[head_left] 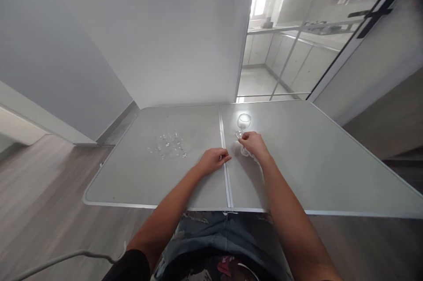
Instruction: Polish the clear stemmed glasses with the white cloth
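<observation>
A small clear stemmed glass [243, 121] stands upright on the right half of the table. My right hand [254, 143] is beside its foot, thumb and fingers pinched together; whether they grip the foot or something small is unclear. Partly hidden under that hand is a clear, shiny object [244, 152] whose kind I cannot make out. My left hand [214, 161] rests near the table's centre seam, fingers curled closed; anything inside them is too small to see. Several small clear pieces [168, 142], like glass or crystal beads, lie scattered on the left half.
The pale folding table [313, 153] has a metal rim and a metal seam [228, 184] down its middle. A white wall [185, 43] rises behind it. Glass-panelled doors [291, 51] stand at the back right. A pale cable [82, 253] runs at lower left.
</observation>
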{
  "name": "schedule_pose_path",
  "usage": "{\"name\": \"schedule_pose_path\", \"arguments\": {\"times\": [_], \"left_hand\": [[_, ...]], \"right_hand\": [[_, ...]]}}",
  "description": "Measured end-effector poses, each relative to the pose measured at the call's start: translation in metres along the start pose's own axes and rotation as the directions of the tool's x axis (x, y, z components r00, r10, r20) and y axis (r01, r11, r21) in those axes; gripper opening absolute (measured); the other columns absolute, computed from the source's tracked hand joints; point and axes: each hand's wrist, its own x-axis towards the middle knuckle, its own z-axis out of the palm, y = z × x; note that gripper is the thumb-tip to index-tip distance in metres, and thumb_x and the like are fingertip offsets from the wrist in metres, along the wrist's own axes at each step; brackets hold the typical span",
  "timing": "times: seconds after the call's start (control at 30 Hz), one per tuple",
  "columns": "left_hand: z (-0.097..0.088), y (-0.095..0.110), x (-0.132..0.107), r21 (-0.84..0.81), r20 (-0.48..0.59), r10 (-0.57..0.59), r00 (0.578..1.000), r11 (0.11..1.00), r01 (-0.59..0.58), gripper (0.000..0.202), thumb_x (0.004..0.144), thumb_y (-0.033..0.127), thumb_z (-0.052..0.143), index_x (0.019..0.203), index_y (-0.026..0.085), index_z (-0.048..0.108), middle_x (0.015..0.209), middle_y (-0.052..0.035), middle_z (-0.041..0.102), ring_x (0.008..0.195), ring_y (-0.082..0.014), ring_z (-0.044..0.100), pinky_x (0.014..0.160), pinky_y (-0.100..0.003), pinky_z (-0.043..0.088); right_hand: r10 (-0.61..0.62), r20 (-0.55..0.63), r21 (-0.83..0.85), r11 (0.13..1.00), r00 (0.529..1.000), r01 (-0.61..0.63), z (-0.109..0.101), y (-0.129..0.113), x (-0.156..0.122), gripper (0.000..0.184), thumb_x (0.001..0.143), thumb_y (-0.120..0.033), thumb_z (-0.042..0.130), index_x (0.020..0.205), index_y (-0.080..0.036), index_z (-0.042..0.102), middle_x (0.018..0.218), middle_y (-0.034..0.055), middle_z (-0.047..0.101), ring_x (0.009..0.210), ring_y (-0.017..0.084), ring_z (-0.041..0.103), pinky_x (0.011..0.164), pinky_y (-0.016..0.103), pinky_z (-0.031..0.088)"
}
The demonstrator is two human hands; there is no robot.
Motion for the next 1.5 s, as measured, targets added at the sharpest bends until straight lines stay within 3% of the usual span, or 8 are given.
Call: {"name": "schedule_pose_path", "arguments": {"times": [0.17,0.37,0.53,0.97,1.07,1.2,1.4,1.5], "left_hand": [[-0.005,0.018,-0.044,-0.005,-0.367,-0.106,0.924,0.994,0.113,0.033,0.100,0.042,0.049,0.078,0.021,0.059,0.069,-0.0007,0.057,0.063,-0.0138,0.049,0.066,-0.029,0.038],[-0.009,0.007,-0.100,-0.271,-0.788,-0.425,0.446,0.889,0.369,0.022,0.096,0.043,0.056,0.101,0.023,0.052,0.092,-0.0043,0.061,0.078,-0.0174,0.056,0.074,-0.031,0.047],[-0.014,-0.013,-0.100,-0.320,-0.782,-0.517,0.348,0.812,0.488,0.047,0.087,0.045,0.068,0.121,0.022,0.046,0.120,-0.0111,0.054,0.110,-0.0253,0.056,0.092,-0.042,0.049],[-0.030,-0.047,-0.066,-0.346,-0.788,-0.462,0.406,0.879,0.330,0.025,0.088,0.032,0.064,0.108,0.022,0.051,0.106,-0.0081,0.067,0.102,-0.0214,0.067,0.097,-0.040,0.050],[-0.036,-0.038,-0.046,-0.300,-0.776,-0.365,0.514,0.931,0.209,0.019,0.088,0.035,0.063,0.099,0.021,0.054,0.111,-0.0086,0.064,0.102,-0.0193,0.064,0.090,-0.034,0.052],[-0.039,-0.026,-0.003,-0.509,-0.470,-0.395,0.790,0.852,0.123,0.035,0.081,0.045,0.071,0.103,0.021,0.058,0.088,-0.0013,0.062,0.070,-0.0126,0.059,0.065,-0.025,0.049],[-0.035,-0.033,0.024,-0.796,0.012,-0.391,0.920,0.553,0.246,0.053,0.072,0.061,0.078,0.097,0.017,0.063,0.059,0.0080,0.042,0.044,-0.0044,0.033,0.047,-0.021,0.032],[-0.029,-0.039,0.017,-0.802,0.057,-0.373,0.926,0.535,0.264,0.060,0.065,0.057,0.085,0.103,0.016,0.065,0.063,0.0066,0.048,0.046,-0.0037,0.036,0.046,-0.019,0.031]], "right_hand": [[-0.147,0.082,-0.007,0.989,0.986,0.148,0.017,-0.009,-0.006,0.011,0.074,-0.023,0.059,0.065,-0.019,0.064,0.066,0.0020,0.066,0.065,0.015,0.058,0.059,0.024,0.038],[-0.181,0.083,0.404,0.905,0.980,0.133,0.013,-0.027,-0.016,0.014,0.070,-0.030,0.059,0.081,-0.021,0.063,0.085,0.0005,0.064,0.070,0.014,0.055,0.062,0.024,0.040],[-0.300,0.238,0.840,0.540,0.924,-0.041,0.006,-0.037,-0.025,0.052,0.058,-0.025,0.053,0.110,-0.025,0.057,0.092,-0.0014,0.056,0.062,0.011,0.046,0.051,0.022,0.034],[-0.497,0.184,0.922,0.386,0.848,0.026,0.010,-0.042,-0.028,0.064,0.067,-0.022,0.077,0.128,-0.029,0.061,0.131,0.0055,0.057,0.101,0.018,0.059,0.080,0.025,0.050],[-0.477,0.131,0.909,0.409,0.869,0.087,0.012,-0.041,-0.027,0.070,0.065,-0.027,0.084,0.132,-0.030,0.062,0.129,0.0045,0.057,0.098,0.017,0.059,0.082,0.026,0.050],[-0.458,0.107,0.864,0.482,0.883,0.145,0.015,-0.038,-0.026,0.064,0.066,-0.032,0.085,0.127,-0.029,0.067,0.119,0.0023,0.060,0.092,0.015,0.059,0.081,0.025,0.050],[-0.486,0.064,0.901,0.404,0.872,0.159,0.012,-0.036,-0.026,0.062,0.066,-0.029,0.083,0.125,-0.030,0.067,0.128,0.0027,0.063,0.112,0.022,0.060,0.094,0.030,0.050],[-0.459,0.023,0.894,0.407,0.888,0.187,0.012,-0.038,-0.026,0.064,0.064,-0.027,0.083,0.126,-0.031,0.067,0.140,0.0015,0.059,0.127,0.025,0.054,0.102,0.032,0.047]]}}
